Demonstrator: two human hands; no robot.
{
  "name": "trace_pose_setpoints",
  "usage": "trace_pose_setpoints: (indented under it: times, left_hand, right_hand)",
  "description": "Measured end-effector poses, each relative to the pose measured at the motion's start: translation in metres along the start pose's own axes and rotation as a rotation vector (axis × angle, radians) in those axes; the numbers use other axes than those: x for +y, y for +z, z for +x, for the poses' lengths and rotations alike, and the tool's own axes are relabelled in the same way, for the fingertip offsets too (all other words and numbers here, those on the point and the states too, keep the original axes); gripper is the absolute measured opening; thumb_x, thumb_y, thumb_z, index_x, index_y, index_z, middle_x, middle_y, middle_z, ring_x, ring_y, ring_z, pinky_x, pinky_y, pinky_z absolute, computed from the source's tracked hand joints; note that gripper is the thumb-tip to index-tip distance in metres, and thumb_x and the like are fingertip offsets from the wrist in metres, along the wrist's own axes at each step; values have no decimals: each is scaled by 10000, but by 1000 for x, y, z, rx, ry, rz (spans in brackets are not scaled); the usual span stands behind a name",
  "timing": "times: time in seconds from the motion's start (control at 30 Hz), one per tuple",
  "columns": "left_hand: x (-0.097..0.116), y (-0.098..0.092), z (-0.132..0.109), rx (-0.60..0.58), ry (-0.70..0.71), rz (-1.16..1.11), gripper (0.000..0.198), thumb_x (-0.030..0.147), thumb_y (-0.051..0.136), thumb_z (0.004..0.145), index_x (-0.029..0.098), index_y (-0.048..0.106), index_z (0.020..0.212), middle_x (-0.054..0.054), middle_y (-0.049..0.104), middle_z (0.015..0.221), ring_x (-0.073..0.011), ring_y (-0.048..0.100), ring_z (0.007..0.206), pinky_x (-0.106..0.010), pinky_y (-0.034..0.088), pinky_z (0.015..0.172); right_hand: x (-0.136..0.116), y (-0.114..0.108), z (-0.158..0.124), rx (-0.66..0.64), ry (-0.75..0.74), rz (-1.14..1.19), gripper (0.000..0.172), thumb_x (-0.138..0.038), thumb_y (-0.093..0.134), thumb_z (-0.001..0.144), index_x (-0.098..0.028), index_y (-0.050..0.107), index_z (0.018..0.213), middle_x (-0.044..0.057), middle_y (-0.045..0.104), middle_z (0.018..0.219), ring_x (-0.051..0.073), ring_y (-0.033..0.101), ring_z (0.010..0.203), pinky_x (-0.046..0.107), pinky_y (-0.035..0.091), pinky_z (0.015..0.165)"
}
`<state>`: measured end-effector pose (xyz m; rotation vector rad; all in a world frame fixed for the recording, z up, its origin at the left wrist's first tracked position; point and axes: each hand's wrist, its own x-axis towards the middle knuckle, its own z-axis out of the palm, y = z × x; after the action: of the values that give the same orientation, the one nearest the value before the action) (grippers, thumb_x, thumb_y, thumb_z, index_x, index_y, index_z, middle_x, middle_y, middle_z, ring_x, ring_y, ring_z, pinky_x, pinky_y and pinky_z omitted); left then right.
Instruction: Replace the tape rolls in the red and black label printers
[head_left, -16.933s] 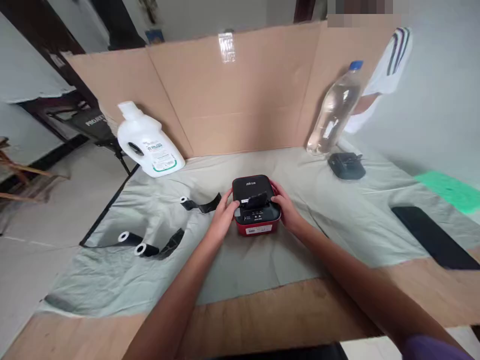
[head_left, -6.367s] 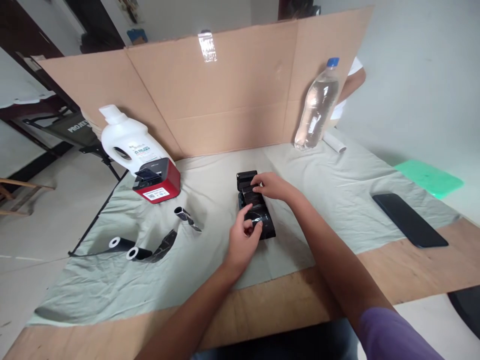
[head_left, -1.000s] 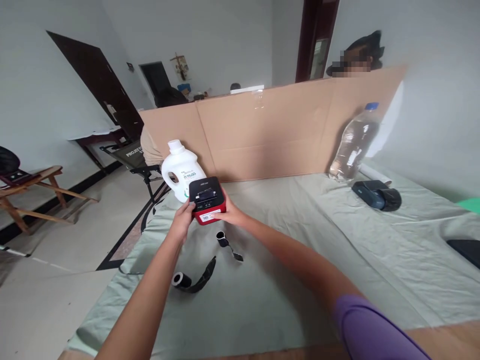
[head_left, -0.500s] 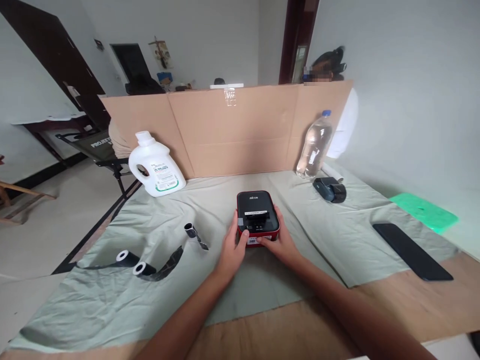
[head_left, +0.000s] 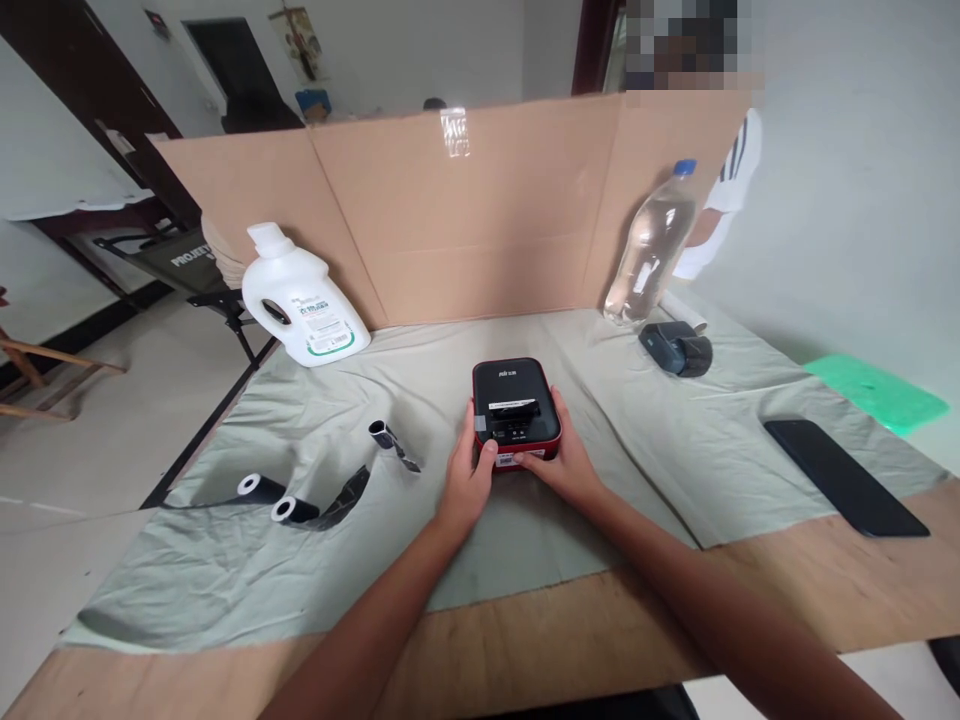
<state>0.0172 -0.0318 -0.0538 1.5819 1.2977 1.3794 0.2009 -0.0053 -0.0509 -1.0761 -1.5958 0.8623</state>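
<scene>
Printer shifted from jug to cloth centre.

The printer has moved from beside the jug to between left hand and right hand, the small device from there to near the bottle

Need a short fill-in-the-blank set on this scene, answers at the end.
1. The left hand and right hand hold a device with a black top and ____ sides.
2. The clear bottle has a ____ cap.
3. The white jug is to the ____ of the clear bottle in the picture.
4. The brown panel behind them is made of ____.

Missing words: red; blue; left; cardboard.
</scene>
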Motion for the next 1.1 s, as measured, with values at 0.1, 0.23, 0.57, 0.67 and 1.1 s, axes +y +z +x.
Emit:
trace_pose_setpoints:
  times: [0.1,0.23,0.57,0.67,1.1]
  left_hand:
    - [1,-2,1,1,6,-22,625,412,472,1020,302,275,1603,-7,289,1666,-232,248,1549,-424,201,1288]
    - [5,-2,1,22,-2,-118,635,419,544,988,279,349,1576,-37,371,1631,-256,349,1506,-416,288,1259]
    - [11,1,-1,44,-69,-174,630,435,558,982,286,364,1563,-31,346,1641,-254,284,1533,-410,246,1277]
    - [10,1,-2,43,-54,-138,619,434,547,987,288,360,1559,-42,361,1632,-255,309,1523,-420,272,1268]
    - [-8,-9,7,87,157,-15,315,490,631,923,222,582,1079,-137,452,1443,-286,482,1367,-388,531,981]
  right_hand:
    - [0,1,0,25,-5,-20,1206,-468,880,664,-230,167,1608,165,363,1603,348,374,1474,564,290,1226]
    - [-2,2,-1,46,-7,-9,1085,-463,874,678,-214,285,1555,163,428,1551,338,445,1421,533,355,1198]
    - [-10,3,-1,46,-18,-10,1035,-477,860,699,-203,319,1538,160,456,1527,338,468,1398,524,395,1172]
    - [-11,3,-2,36,1,-2,1034,-485,856,703,-221,317,1546,148,452,1533,343,449,1413,525,374,1188]
    - [-7,3,-2,28,-11,35,1102,-451,871,699,-247,246,1584,129,359,1606,330,390,1462,505,316,1227]
